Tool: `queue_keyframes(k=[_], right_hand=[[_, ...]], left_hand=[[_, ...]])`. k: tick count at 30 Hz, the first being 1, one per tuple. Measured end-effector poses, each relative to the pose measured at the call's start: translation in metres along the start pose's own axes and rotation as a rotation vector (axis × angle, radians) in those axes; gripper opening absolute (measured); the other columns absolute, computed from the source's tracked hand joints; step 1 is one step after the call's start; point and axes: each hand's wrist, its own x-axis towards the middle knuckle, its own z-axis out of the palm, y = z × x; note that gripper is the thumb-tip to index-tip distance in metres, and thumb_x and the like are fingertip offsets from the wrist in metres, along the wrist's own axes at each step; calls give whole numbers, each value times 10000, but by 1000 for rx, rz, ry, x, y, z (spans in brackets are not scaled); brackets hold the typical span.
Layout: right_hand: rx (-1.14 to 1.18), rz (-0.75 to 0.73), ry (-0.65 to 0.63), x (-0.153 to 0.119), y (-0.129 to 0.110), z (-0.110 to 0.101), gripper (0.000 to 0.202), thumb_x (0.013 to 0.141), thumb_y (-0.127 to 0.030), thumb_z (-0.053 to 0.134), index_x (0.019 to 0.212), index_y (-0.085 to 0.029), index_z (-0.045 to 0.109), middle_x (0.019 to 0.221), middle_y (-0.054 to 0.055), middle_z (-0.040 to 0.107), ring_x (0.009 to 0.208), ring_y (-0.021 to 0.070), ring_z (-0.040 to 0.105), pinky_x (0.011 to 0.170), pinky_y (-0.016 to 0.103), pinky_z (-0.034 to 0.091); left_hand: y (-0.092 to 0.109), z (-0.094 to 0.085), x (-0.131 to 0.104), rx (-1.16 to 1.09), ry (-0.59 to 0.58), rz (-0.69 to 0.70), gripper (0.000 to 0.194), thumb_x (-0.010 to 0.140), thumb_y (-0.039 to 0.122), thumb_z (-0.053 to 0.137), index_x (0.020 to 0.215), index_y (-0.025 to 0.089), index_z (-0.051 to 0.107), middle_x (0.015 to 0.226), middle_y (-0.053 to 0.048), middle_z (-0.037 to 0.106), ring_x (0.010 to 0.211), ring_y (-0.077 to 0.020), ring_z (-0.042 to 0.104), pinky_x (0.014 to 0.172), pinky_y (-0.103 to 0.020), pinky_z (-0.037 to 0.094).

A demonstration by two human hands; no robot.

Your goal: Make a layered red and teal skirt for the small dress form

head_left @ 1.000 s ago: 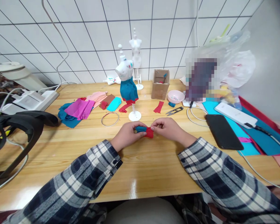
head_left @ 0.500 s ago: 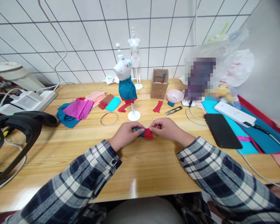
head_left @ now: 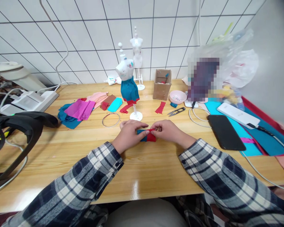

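A small piece of blue and red cloth point(head_left: 151, 136) lies between my hands above the wooden table. My left hand point(head_left: 130, 134) has its thumb on the blue part, with the fingers behind it. At the red part's upper edge, my right hand point(head_left: 167, 130) pinches the cloth between thumb and fingertips. Just beyond my hands stands a small white mannequin point(head_left: 126, 70) dressed in a blue skirt with a red hem point(head_left: 129, 91).
Behind stand a second mannequin point(head_left: 136, 52) and a cardboard box point(head_left: 161, 90). Thread snips point(head_left: 177, 111), a pink bowl point(head_left: 178, 96) and a metal ring point(head_left: 111, 120) lie nearby. Cloth pieces point(head_left: 79, 108) are at left, a black phone point(head_left: 226, 132) at right.
My left hand's fingers have spread and lifted a little. More of the cloth shows, with its red upper edge raised or folded at my right fingertips.
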Motion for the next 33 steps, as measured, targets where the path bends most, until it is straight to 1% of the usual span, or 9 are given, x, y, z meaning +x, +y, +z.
queue_keyframes(k=[3, 5, 8, 10, 13, 16, 20, 26, 33], right_hand=[[1, -15, -7, -3, -6, 1, 133, 796, -287, 636, 795, -184, 721, 600, -24, 648, 525, 91, 512, 505, 216, 335], [-10, -17, -7, -5, -9, -1, 142, 798, -303, 641, 775, -185, 716, 610, -19, 657, 533, 94, 519, 516, 219, 344], [-41, -15, 34, -7, -10, -11, 168, 794, -336, 657, 745, -187, 718, 628, -11, 663, 548, 101, 516, 541, 229, 357], [-83, -10, 125, -7, -6, -22, 178, 799, -348, 652, 780, -191, 733, 645, -4, 665, 558, 110, 515, 557, 239, 366], [-186, 12, 355, -5, 10, -41, 207, 820, -328, 619, 918, -194, 744, 729, 16, 695, 593, 128, 539, 586, 256, 383], [-312, 42, 443, -3, 28, -54, 196, 812, -305, 612, 911, -202, 745, 774, 24, 708, 645, 147, 568, 610, 268, 396], [-336, 61, 358, -1, 41, -55, 165, 803, -296, 618, 863, -215, 749, 781, 14, 707, 658, 147, 588, 601, 263, 403], [-414, -81, 185, -2, 34, -45, 156, 828, -296, 629, 895, -219, 747, 836, 24, 709, 747, 156, 616, 672, 265, 426], [-599, -74, 149, -4, 20, -40, 130, 868, -213, 557, 848, -211, 685, 870, 39, 680, 813, 176, 600, 654, 268, 373]], left_hand=[[2, 2, 0, 14, -49, 22, 243, 850, 471, 619, 912, 293, 773, 921, -3, 773, 965, -236, 648, 1026, -457, 320], [-2, 3, 1, -26, -82, 3, 252, 861, 457, 604, 845, 274, 777, 844, 2, 772, 868, -212, 665, 981, -412, 372], [-9, 4, 1, -133, -105, -30, 298, 865, 476, 590, 848, 247, 780, 851, -6, 778, 792, -192, 681, 853, -323, 459], [-13, 3, 1, -192, -102, -46, 303, 861, 480, 594, 876, 243, 782, 887, -7, 783, 793, -190, 692, 798, -292, 485], [-16, 0, -1, -222, -82, -55, 276, 854, 454, 611, 903, 241, 780, 920, -3, 784, 814, -192, 703, 784, -280, 499], [-17, -2, -2, -223, -71, -59, 272, 854, 449, 611, 903, 240, 778, 934, -4, 783, 836, -197, 705, 777, -284, 501], [-16, -5, -1, -246, -66, -91, 269, 849, 434, 614, 909, 229, 778, 952, -12, 782, 857, -207, 705, 778, -294, 505], [-15, -5, -2, -314, -42, -122, 271, 826, 431, 639, 922, 220, 779, 967, -20, 782, 871, -211, 708, 808, -296, 522], [-14, -3, -1, -317, -36, -121, 261, 815, 418, 640, 898, 210, 775, 956, -28, 780, 877, -215, 703, 810, -296, 521]])
